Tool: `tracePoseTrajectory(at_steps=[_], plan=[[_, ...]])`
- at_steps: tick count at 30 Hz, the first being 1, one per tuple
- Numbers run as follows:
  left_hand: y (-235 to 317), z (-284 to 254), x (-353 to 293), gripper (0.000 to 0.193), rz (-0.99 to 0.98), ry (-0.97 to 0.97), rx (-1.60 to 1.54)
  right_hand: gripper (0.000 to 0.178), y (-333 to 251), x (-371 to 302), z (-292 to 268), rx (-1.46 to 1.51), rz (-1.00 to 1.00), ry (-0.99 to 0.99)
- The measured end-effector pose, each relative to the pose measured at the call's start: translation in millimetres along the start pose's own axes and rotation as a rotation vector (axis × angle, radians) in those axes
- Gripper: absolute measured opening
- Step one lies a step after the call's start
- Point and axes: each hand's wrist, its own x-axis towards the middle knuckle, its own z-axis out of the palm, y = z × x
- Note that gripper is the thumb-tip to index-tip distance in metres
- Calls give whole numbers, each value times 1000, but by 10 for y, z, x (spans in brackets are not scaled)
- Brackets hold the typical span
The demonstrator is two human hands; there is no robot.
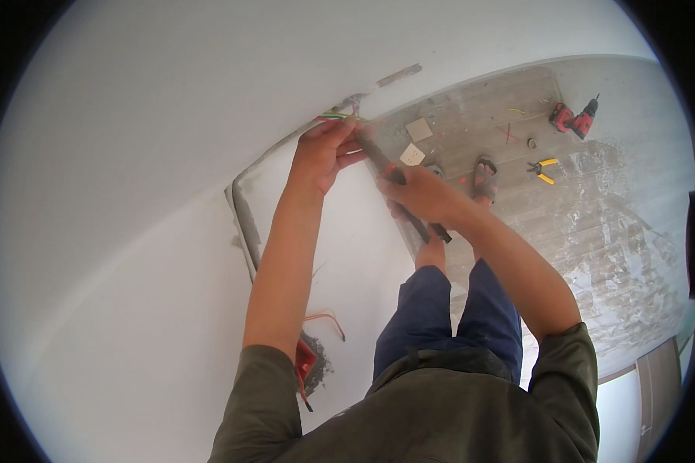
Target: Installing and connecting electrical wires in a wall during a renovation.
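At the wall channel, my left hand is closed in a pinch, thumb and forefinger at the ends of several coloured wires. Red, green and yellow insulation shows just above the fingers. My right hand is wrapped round a dark plier-like tool with two black handle ends below the fist and a bit of red near the grip. Its front part reaches up to my left fingertips. Motion blurs it, so I cannot tell whether its jaws touch the wires.
A channel cut in the white wall bends downward. Below it, a red wall box has loose red wires. On the dusty floor lie a red drill, yellow-handled pliers, a tape roll and two square plates.
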Motion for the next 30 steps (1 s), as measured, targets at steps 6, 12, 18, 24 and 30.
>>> tracePoseTrajectory(at_steps=[6, 12, 18, 24, 30], plan=[[13, -4, -18, 21, -19, -1, 3, 30, 66, 36, 133, -27, 104, 82], [23, 7, -30, 19, -41, -30, -16, 36, 163, 51, 82, -348, -105, 184], [13, 20, -40, 18, -40, -21, -57, 36, 146, 2, 58, -505, -133, 280], [-5, -12, -31, 18, -24, -6, -37, 40, 15, -24, 11, -472, -101, 182], [-4, 2, -24, 18, -9, -6, -13, 39, 58, -16, 95, -483, -132, 257]])
